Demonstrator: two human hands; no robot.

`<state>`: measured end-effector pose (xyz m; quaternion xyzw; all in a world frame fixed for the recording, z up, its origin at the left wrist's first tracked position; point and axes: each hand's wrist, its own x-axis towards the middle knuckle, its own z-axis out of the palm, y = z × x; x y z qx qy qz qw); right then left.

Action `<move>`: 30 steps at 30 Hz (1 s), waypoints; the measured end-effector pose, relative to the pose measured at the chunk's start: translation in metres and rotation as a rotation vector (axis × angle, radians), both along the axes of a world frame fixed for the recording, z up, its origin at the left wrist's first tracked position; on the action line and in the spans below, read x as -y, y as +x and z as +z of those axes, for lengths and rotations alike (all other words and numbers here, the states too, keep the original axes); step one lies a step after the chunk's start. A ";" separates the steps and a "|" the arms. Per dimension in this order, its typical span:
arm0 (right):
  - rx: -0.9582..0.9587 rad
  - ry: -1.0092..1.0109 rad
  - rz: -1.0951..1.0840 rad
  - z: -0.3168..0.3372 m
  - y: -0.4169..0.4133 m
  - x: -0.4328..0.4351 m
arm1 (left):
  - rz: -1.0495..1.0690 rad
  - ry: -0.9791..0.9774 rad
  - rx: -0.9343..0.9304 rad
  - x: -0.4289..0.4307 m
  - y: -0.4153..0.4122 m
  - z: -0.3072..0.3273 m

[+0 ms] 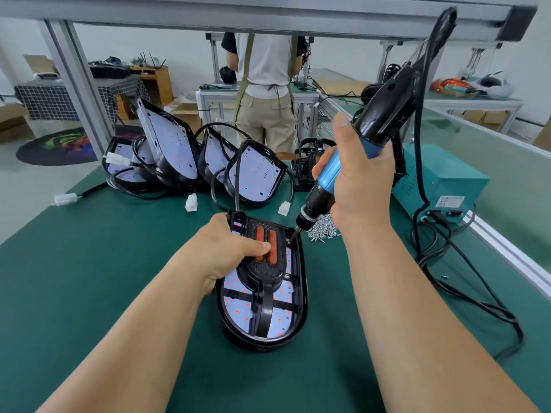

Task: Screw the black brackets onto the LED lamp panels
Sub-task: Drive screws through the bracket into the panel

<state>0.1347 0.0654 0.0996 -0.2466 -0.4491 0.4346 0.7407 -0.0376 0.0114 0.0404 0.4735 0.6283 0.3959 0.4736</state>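
A worker's left hand (229, 251) grips the left edge of the LED lamp panel (238, 311), thumb pinning the black bracket (265, 272) atop it. At the panel's far right corner, the right hand (357, 186) clasps an electric screwdriver (325, 186), bit down. Loose screws (323, 229) lie just right.

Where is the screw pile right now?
Head view, right of centre: the screws lie on the green mat between the held lamp panel and the teal box.
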 end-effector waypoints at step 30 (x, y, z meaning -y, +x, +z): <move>-0.450 -0.267 -0.170 -0.008 0.036 -0.008 | 0.066 -0.011 0.071 -0.003 -0.005 0.001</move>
